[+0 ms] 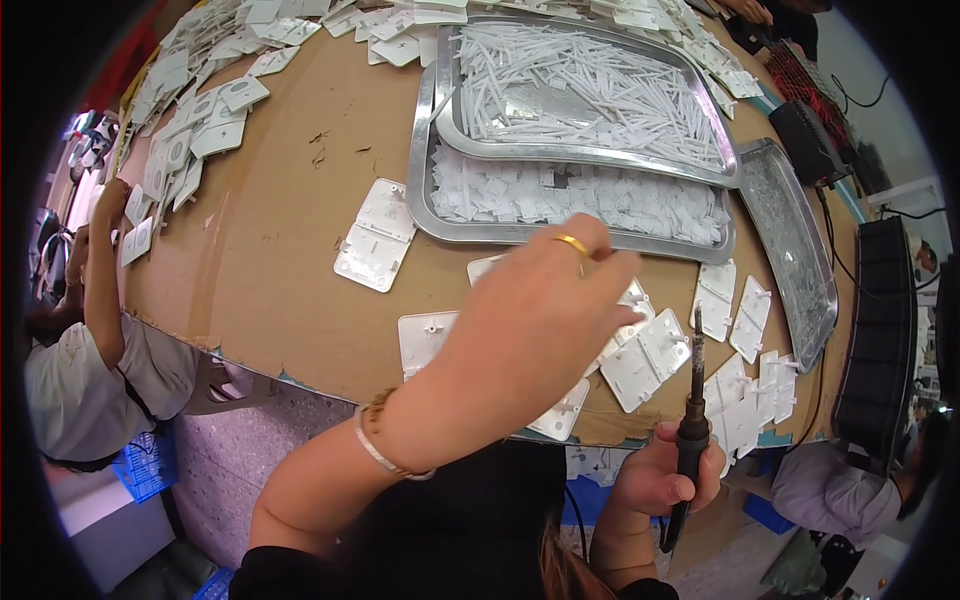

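My right hand [668,478] grips the dark handle of a soldering iron [692,440], held upright with its metal tip upward. My left hand [550,300], wearing a gold ring, reaches over the near edge of the lower metal tray [440,222]. Its fingers are bent together and slightly blurred; whatever they pinch is hidden. White plastic plates with small pegs lie under and around it, among them a plate [645,360] to its right and another plate [376,235] to its left. Small translucent square pieces [500,190] fill the lower tray.
An upper metal tray [590,152] of thin white sticks [640,90] rests on the lower one. Another metal tray [795,250] stands at right beside a black box [808,140]. White plates [200,125] pile up far left, near another person's hand [112,200]. Cardboard [280,220] covers the table.
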### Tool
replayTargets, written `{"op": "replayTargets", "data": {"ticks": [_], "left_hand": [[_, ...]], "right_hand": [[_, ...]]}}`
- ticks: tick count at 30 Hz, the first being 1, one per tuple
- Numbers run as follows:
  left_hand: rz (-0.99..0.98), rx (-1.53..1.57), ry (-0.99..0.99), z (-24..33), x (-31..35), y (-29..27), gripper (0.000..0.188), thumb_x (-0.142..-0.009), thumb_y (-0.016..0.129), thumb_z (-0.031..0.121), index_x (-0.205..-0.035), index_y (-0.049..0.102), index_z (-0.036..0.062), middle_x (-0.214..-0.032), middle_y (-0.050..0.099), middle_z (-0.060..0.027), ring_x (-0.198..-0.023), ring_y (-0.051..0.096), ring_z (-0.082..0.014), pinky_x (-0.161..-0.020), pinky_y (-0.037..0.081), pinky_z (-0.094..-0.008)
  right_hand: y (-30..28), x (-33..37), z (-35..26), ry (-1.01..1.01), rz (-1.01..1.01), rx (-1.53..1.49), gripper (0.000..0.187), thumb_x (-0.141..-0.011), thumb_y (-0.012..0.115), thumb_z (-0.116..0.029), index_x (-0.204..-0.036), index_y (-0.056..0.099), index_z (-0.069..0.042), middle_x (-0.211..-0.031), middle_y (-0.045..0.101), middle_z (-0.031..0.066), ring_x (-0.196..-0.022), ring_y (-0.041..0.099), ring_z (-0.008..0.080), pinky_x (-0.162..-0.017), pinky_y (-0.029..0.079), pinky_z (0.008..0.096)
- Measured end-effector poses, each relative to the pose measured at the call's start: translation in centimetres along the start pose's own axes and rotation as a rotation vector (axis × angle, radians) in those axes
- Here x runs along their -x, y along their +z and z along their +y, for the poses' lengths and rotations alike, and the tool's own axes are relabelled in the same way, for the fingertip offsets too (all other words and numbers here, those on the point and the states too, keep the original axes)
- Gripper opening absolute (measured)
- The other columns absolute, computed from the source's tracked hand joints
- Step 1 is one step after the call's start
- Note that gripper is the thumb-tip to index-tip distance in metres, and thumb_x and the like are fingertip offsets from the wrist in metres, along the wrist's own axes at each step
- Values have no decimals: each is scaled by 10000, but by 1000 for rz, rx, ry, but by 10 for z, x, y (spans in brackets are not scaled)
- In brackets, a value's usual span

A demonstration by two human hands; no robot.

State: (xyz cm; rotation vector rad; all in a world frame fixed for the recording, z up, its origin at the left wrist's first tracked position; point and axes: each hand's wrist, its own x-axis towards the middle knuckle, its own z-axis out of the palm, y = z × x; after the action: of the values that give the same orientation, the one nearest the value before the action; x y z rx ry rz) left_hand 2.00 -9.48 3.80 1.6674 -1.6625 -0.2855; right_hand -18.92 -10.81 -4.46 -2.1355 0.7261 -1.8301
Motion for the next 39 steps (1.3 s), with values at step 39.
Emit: {"op": "replayTargets", "data": {"ticks": [39], "left_hand": [[35,24,-280,-13,47,-6,196,-712,712,141,-824,587,38,-766,525,-99,-754,522,-284,-701,354,-388]], "right_hand": [[1,-27,-23,48,-507,-179,346,-883,589,-383,-971,567,-50,-799,610,133,-658,580,274,-619,505,378]]}}
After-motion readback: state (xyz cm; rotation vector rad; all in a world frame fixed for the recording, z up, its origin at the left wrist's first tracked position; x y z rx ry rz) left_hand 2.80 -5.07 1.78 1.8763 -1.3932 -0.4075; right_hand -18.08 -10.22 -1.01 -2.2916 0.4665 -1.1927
